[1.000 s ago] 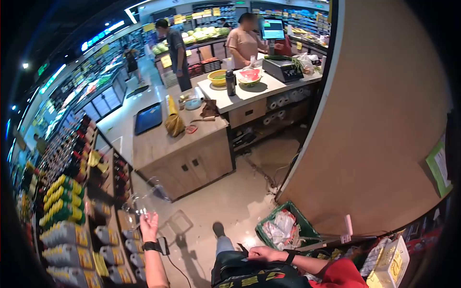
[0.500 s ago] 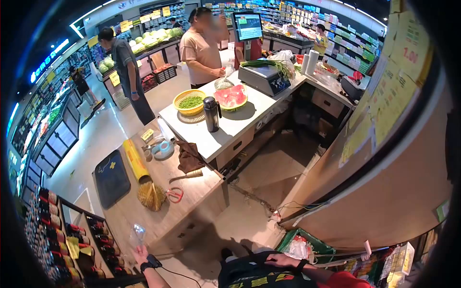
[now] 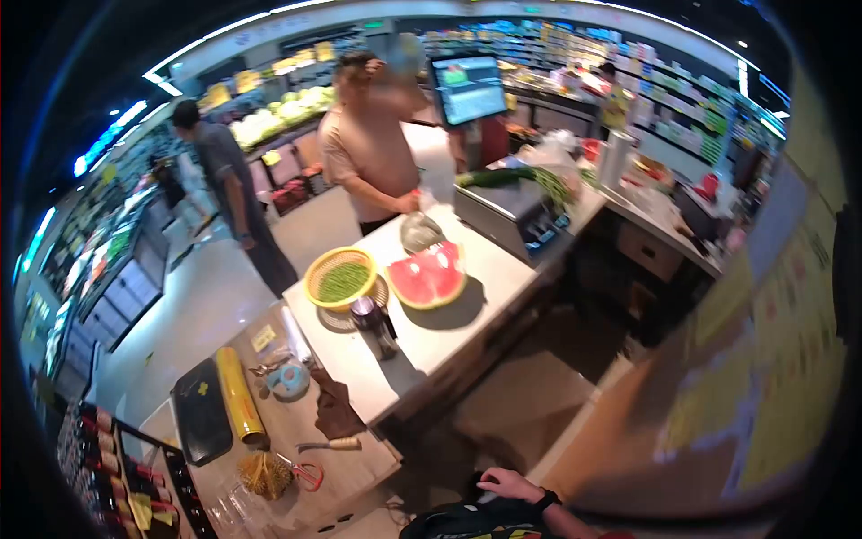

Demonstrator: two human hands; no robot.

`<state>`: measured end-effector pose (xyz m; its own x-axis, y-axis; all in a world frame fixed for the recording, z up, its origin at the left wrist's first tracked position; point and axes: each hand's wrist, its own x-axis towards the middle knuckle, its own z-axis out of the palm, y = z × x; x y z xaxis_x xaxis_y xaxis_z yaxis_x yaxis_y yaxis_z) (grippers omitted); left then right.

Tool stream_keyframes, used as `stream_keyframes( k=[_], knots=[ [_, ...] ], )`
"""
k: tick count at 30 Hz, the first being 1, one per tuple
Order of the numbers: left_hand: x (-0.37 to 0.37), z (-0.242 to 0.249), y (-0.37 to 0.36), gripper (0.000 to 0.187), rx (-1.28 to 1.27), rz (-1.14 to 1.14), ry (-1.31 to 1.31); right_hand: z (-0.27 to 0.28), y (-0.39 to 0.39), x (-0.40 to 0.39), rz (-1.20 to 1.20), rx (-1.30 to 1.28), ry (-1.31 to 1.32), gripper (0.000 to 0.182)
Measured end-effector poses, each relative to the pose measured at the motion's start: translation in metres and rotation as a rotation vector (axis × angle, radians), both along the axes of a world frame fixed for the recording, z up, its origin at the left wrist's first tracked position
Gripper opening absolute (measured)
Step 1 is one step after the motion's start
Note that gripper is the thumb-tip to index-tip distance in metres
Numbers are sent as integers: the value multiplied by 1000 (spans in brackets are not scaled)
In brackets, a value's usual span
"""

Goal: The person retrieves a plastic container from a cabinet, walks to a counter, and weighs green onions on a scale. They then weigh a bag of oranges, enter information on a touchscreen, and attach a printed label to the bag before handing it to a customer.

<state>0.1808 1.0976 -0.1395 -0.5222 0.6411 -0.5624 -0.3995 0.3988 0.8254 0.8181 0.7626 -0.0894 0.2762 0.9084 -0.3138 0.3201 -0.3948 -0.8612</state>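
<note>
Fingers of the right hand [image 3: 508, 484] lay loosely spread on a black bag [image 3: 467, 521] at six o'clock; left hand unseen. Halved watermelon [image 3: 427, 277] sat on the desk [image 3: 476, 296] at twelve o'clock.

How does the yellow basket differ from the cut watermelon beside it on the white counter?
The yellow basket is round, woven and holds green vegetables; the cut watermelon shows wet red flesh with a green rind. The basket sits level, while the watermelon's cut face tilts upward. Both rest on the white counter, close together.

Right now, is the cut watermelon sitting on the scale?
No, the watermelon lies on the white counter beside the yellow basket, apart from the scale.
</note>
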Motion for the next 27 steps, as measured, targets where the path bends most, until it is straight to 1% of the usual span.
stream_keyframes(
  k=[1, 2, 3, 4, 5, 6, 7, 8, 9, 10, 11, 13, 14, 16, 17, 18, 19, 20, 22, 23, 24, 26, 27],
  knots=[
    [15, 10, 2, 38, 21, -40, 132, 22, 15, 25, -41, 16, 50, 34],
    [32, 17, 5, 35, -1, -173, 422, 12, 28, 52, -51, 107, 120, 32],
    [54, 30, 4, 33, -108, -445, 1118, 45, 44, 78, -40, 73, 64, 28],
    [75, 37, 5, 31, -129, -505, 1421, 37, 59, 102, -42, 157, 105, 24],
    [110, 54, 9, 29, -78, -484, 1507, 21, 72, 129, -17, 190, 28, 23],
    [145, 75, 14, 28, -8, -405, 1458, 38, 85, 151, -22, 184, 15, 20],
    [184, 94, 22, 27, 96, -301, 1258, 29, 96, 181, 31, 227, 10, 20],
    [241, 120, 34, 24, 205, -155, 944, 102, 100, 182, 43, 231, 43, 18],
    [299, 148, 48, 43, 327, 29, 644, 105, 109, 205, 78, 249, 41, 17],
    [361, 192, 42, 51, 410, -46, 468, 104, 118, 227, 100, 265, 42, 16],
    [410, 221, 38, 60, 494, -128, 292, 101, 126, 251, 151, 267, 21, 17],
    [506, 265, 34, 62, 661, -212, 250, 96, 143, 308, 240, 268, -32, 19],
    [545, 269, 38, 63, 744, -267, 216, 102, 152, 333, 246, 260, -23, 20],
    [622, 255, 65, 61, 833, -292, 197, 118, 158, 384, 187, 236, -3, 21],
    [662, 255, 72, 61, 850, -324, 258, 98, 165, 423, 126, 183, -116, 22],
    [706, 255, 80, 61, 875, -339, 256, 88, 165, 456, 142, 189, -142, 27],
    [745, 257, 82, 61, 900, -439, 234, 102, 162, 478, 148, 226, -146, 26],
    [786, 261, 85, 61, 933, -519, 210, 131, 159, 499, 140, 177, -157, 26],
    [856, 273, 88, 52, 1049, -737, 358, 149, 151, 548, 75, 189, -117, 25],
    [879, 288, 88, 32, 1062, -845, 427, 161, 149, 565, 10, 147, -91, 25],
    [901, 298, 94, 16, 1151, -892, 694, 170, 146, 584, -39, 103, -66, 25],
    [944, 325, 89, 16, 1281, -888, 1089, 179, 150, 625, -39, 147, -51, 28],
    [962, 327, 90, 22, 1287, -843, 1215, 187, 158, 645, -6, 169, -58, 27]
  ],
)
